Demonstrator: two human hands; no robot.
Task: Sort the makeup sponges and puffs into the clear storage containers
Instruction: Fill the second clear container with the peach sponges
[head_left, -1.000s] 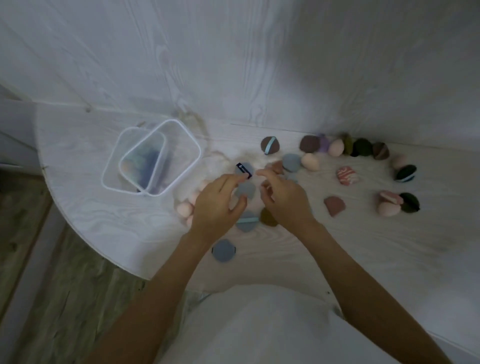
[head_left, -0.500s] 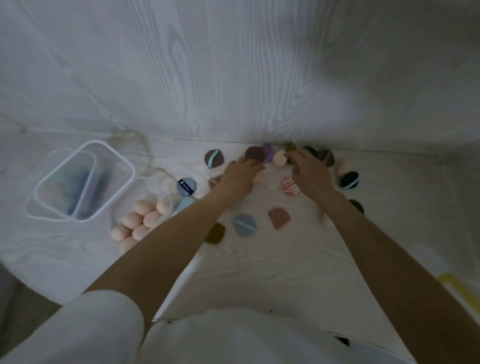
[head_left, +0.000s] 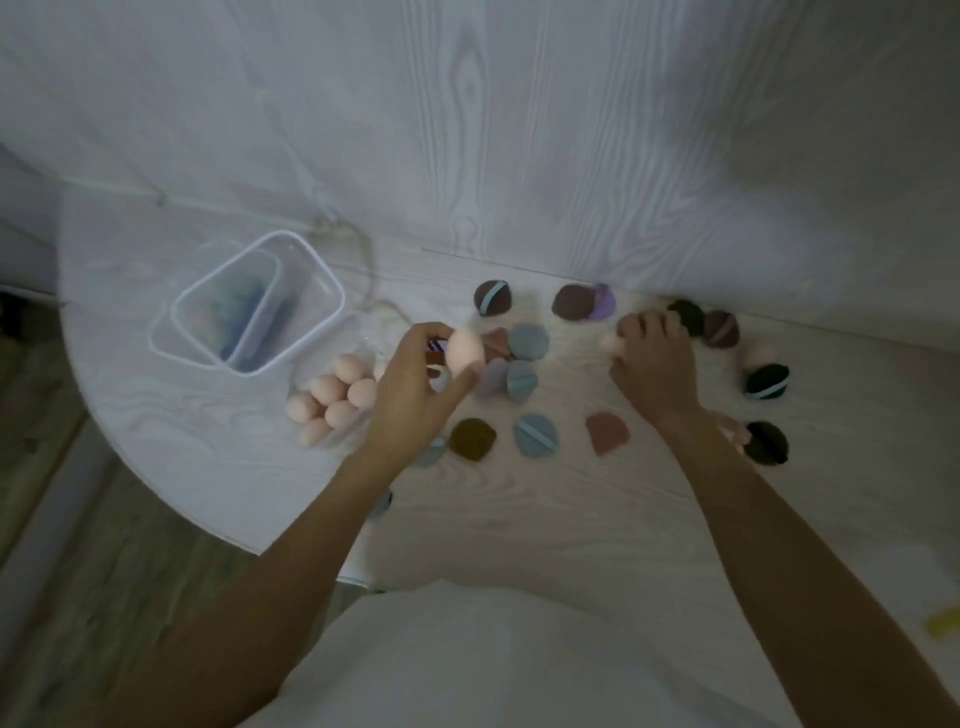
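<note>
clear nested containers (head_left: 306, 332) hold blurred bluish puffs (head_left: 236, 306) — left hand (head_left: 415, 395) pinching peach sponge (head_left: 464, 349), right hand (head_left: 652, 364) gripping another

- Two clear containers (head_left: 291, 312), one nested inside the other.
- Eight peach egg sponges (head_left: 337, 395) in the pile, I think; blur makes it uncertain.
- One peach sponge (head_left: 465, 351) pinched in my left hand (head_left: 415, 395).
- Roughly fifteen flat puffs (head_left: 535, 435) scattered about.
</note>
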